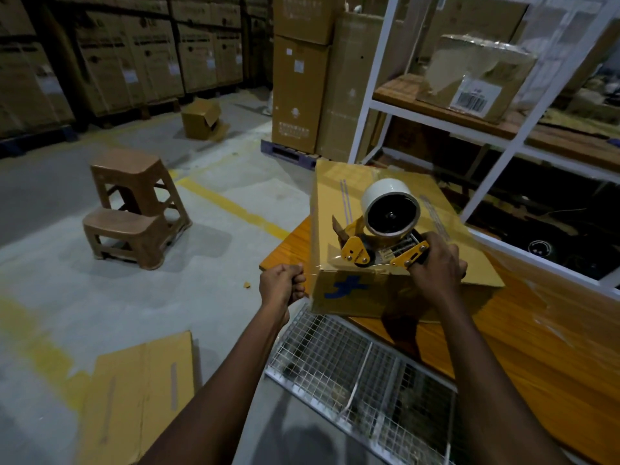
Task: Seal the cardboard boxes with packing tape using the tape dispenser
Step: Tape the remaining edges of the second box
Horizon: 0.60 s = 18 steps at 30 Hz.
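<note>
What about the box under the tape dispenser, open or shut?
Shut: top flaps of the cardboard box lie flat, with the tape dispenser resting on them.

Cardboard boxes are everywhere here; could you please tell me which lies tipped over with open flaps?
The small box alone on the floor beyond the brown stools. The box being taped is closed, and the flattened box lies nearer.

The box [379,209] is matt brown cardboard under glossy clear tape [469,236]. The tape dispenser [382,239] is yellow painted metal with a steel spring. The desk [543,333] is smooth orange wood; the basket [362,374] is wire mesh.
</note>
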### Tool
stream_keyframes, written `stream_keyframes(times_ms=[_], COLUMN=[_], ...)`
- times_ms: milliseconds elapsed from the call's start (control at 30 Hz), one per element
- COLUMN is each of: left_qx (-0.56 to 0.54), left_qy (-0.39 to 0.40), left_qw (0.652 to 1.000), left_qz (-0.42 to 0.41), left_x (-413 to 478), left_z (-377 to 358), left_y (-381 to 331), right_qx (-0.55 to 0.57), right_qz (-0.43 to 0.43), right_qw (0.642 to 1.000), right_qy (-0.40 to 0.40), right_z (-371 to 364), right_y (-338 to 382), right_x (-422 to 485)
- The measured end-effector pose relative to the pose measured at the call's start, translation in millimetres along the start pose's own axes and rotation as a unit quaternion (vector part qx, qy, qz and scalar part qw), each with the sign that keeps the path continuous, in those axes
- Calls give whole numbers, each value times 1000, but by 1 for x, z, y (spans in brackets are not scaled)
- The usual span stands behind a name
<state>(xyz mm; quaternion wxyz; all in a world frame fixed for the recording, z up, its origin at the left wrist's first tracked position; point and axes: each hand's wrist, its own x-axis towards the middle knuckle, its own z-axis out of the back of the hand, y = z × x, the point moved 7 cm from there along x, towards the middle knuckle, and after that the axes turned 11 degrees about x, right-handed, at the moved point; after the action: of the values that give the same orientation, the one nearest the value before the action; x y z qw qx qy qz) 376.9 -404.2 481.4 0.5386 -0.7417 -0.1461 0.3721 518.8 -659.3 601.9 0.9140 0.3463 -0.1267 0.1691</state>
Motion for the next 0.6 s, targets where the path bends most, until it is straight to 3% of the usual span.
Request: stream_keyframes(times_ms=[300, 600], left_qx=[7, 166], left_qy=[44, 64], left_qw=[999, 984], left_qz=[12, -15], left_x=[3, 10], left_z=[-11, -19], left_y=[25, 25], right_qx=[-30, -125], right_qz=[30, 73], right_qw=[999, 989], right_qy=[5, 31], right_z=[1, -7], right_y=[-3, -4], right_x=[1, 0])
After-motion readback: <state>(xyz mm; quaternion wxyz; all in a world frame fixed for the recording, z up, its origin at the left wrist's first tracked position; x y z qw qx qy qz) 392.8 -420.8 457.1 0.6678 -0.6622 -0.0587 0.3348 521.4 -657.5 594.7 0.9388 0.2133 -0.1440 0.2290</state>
